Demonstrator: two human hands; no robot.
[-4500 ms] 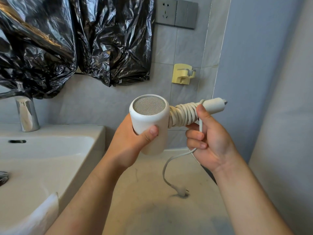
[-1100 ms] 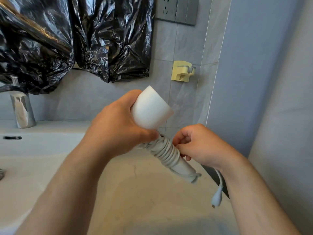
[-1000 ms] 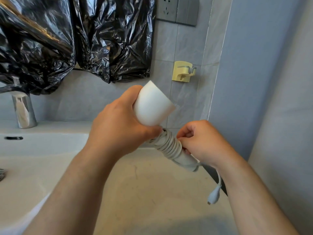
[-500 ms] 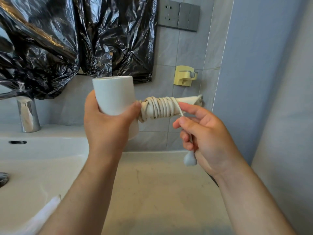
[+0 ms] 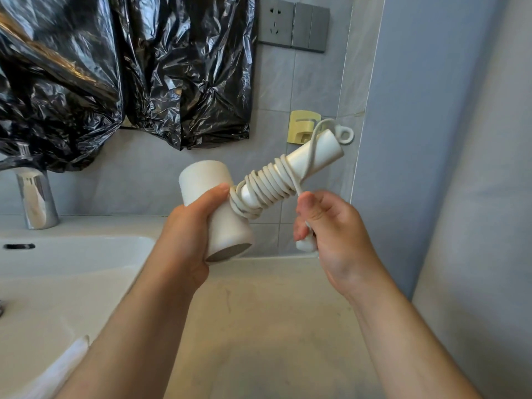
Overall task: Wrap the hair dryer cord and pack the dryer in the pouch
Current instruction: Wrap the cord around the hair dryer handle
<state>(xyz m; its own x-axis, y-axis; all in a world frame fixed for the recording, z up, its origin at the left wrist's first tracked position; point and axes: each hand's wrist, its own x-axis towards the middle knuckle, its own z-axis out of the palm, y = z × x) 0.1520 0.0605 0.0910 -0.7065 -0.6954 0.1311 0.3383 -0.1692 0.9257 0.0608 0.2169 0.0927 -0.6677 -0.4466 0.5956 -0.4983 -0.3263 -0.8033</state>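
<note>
Black plastic sheeting (image 5: 115,82) covers the upper left wall and hangs over the tap (image 5: 36,200) and the sink (image 5: 72,269). Right of the sink's edge, a bare stretch of desk (image 5: 273,326) runs to the grey side wall (image 5: 460,139), which stands close beside the right forearm. Above that stretch is the hair dryer (image 5: 201,180), its handle pointing up-right toward a yellow hook (image 5: 302,129) below a socket panel (image 5: 293,24). The left hand (image 5: 184,240) grips the barrel, fingers curled round it. The cord (image 5: 267,185) is coiled round the handle. Its tail runs into the right hand (image 5: 336,234), whose fingers close round the plug (image 5: 306,244).
</note>
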